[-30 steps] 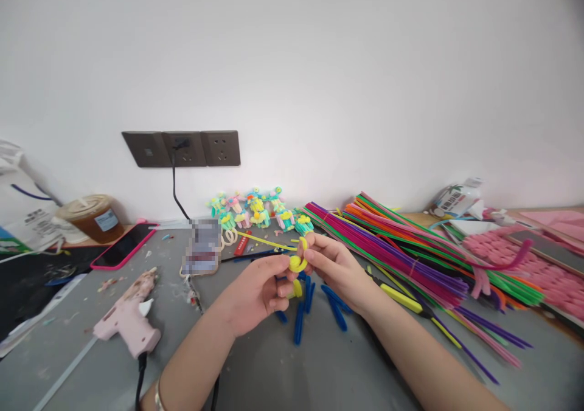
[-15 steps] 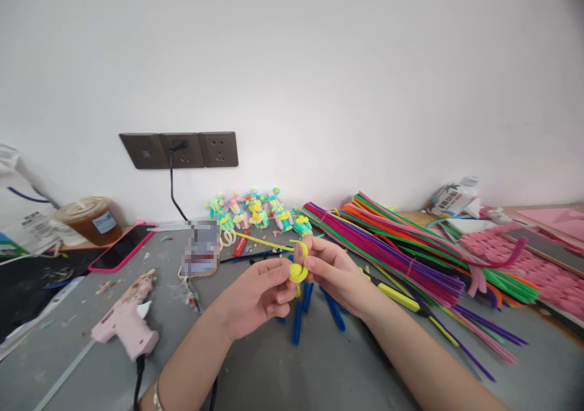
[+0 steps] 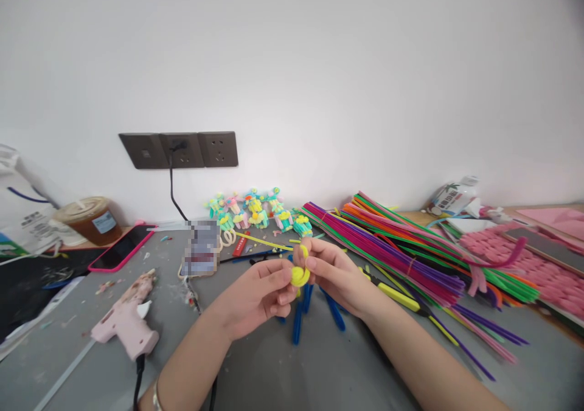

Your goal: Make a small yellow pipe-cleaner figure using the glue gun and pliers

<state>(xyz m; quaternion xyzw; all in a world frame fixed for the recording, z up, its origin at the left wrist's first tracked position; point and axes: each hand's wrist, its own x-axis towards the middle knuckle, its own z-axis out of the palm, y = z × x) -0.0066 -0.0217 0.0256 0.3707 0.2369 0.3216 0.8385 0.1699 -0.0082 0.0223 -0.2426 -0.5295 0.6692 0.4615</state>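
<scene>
Between my fingers is a yellow pipe cleaner (image 3: 299,276), coiled into a small round spiral with a loop rising at its upper right. My left hand (image 3: 264,289) pinches the coil from the left with thumb and forefinger. From the other side, my right hand (image 3: 335,271) grips the loop with thumb and fingers. Below the hands, several blue pipe cleaner pieces (image 3: 297,324) lie on the grey mat (image 3: 255,374); my hands partly hide them.
Bundles of colourful pipe cleaners (image 3: 392,259) lie to the right, with a yellow-handled tool (image 3: 399,297) beside them. Small pipe-cleaner figures (image 3: 255,207) stand at the wall. Leftward are a pink glue gun (image 3: 130,320), a phone (image 3: 125,248) and a drink cup (image 3: 89,219).
The yellow coil has turned slightly between my fingers, and its spiral looks a little fuller. Both hands stay almost in place, and the things on the table have not moved.
</scene>
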